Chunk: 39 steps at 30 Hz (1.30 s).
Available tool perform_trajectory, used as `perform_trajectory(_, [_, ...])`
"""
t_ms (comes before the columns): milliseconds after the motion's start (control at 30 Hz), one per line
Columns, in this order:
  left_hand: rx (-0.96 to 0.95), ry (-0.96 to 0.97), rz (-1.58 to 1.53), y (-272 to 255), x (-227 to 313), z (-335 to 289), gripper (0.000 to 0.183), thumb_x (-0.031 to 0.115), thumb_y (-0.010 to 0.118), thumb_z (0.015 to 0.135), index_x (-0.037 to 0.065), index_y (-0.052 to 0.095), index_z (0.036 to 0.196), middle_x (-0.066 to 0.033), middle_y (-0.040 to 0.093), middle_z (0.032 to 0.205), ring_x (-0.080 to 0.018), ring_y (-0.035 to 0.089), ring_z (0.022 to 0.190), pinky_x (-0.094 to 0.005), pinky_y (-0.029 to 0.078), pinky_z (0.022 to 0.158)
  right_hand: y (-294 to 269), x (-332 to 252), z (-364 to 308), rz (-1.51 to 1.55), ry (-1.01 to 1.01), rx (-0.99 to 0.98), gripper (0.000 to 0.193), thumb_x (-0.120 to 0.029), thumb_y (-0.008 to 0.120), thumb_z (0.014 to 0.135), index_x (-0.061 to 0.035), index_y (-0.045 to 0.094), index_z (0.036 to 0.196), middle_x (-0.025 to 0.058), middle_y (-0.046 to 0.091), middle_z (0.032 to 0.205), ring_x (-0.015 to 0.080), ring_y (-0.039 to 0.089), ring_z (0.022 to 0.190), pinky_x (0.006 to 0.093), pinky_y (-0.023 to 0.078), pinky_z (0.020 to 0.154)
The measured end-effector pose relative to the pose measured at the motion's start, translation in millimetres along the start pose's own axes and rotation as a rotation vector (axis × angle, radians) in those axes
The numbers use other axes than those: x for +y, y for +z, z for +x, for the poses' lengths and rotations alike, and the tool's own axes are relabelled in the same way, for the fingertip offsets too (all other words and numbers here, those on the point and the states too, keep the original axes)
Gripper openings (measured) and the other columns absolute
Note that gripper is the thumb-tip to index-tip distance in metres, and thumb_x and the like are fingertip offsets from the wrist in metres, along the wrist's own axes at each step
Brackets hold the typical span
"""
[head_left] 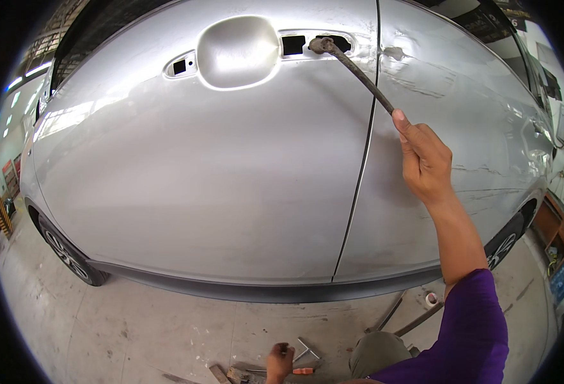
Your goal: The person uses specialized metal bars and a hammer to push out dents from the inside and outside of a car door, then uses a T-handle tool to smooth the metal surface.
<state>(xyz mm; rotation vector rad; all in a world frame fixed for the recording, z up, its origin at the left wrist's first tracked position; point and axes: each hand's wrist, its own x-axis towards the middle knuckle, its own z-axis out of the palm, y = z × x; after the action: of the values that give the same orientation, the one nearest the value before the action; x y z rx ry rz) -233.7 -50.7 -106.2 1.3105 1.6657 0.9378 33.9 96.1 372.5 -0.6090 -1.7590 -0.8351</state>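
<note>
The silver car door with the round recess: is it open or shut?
Shut, it appears: only a narrow dark seam separates the door from the neighbouring panel, with no wide gap.

View is from the wearer's head, left unit of a fisheye pair, facing the car (pixel 199 173) side-on and pitched down. Range is near: the car spans the frame, one wheel (pixel 68 254) at 8:30, another wheel (pixel 502 247) at 3:30. Floor (pixel 160 320) lies at 6 o'clock; a sleeve (pixel 470 323) shows at 4 o'clock. Straight edges bend toward the rim
</note>
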Motion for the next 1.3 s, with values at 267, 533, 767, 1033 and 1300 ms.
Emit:
perform_trajectory(267, [-0.134, 0.102, 0.154, 15, -32, 20, 0.041, 0.034, 0.068, 0.080, 0.002, 0.063, 0.106, -0.0166, 0.070, 0.090, -0.0334, 0.067, 0.086, -0.0427, 0.053, 0.077, 5, 6, 3, -0.008, -0.005, 0.009, 0.050, 0.009, 0.058, 0.083, -0.0162, 0.062, 0.126, 0.0045, 0.044, 0.063, 0.0152, 0.042, 0.053, 0.0240, 0.039, 0.051])
perform_trajectory(533, [-0.137, 0.034, 0.225, 3, -28, 26, 0.046, 0.037, 0.069, 0.080, 0.004, 0.063, 0.110, -0.0182, 0.069, 0.095, -0.0330, 0.067, 0.091, -0.0411, 0.052, 0.080, 3, 6, 8, -0.015, -0.132, 0.108, 0.049, 0.011, 0.059, 0.082, -0.0129, 0.063, 0.125, 0.0042, 0.040, 0.060, 0.0146, 0.038, 0.051, 0.0239, 0.037, 0.049])
perform_trajectory(767, [-0.163, 0.025, 0.217, 6, -31, 29, 0.047, 0.039, 0.068, 0.080, 0.004, 0.063, 0.111, -0.0182, 0.069, 0.096, -0.0344, 0.066, 0.092, -0.0419, 0.052, 0.080, 11, 0, 7, -0.044, -0.055, 0.051, 0.048, 0.011, 0.059, 0.082, -0.0131, 0.063, 0.124, 0.0053, 0.042, 0.061, 0.0146, 0.039, 0.051, 0.0240, 0.037, 0.050])
perform_trajectory(1033, [-0.195, 0.008, 0.228, 12, -34, 31, 0.047, 0.039, 0.068, 0.080, 0.003, 0.063, 0.109, -0.0183, 0.069, 0.096, -0.0343, 0.066, 0.093, -0.0420, 0.052, 0.081, 8, 3, 7, -0.053, -0.082, 0.041, 0.043, 0.012, 0.057, 0.083, -0.0080, 0.064, 0.121, 0.0051, 0.051, 0.065, 0.0134, 0.044, 0.054, 0.0224, 0.040, 0.053])
perform_trajectory(1300, [-0.191, 0.022, 0.227, 10, -27, 32, 0.046, 0.038, 0.067, 0.079, 0.003, 0.063, 0.109, -0.0173, 0.069, 0.096, -0.0342, 0.066, 0.093, -0.0417, 0.052, 0.082, 9, 2, 16, -0.051, -0.054, 0.047, 0.046, 0.015, 0.055, 0.082, -0.0043, 0.063, 0.122, 0.0063, 0.054, 0.068, 0.0120, 0.047, 0.056, 0.0204, 0.041, 0.056])
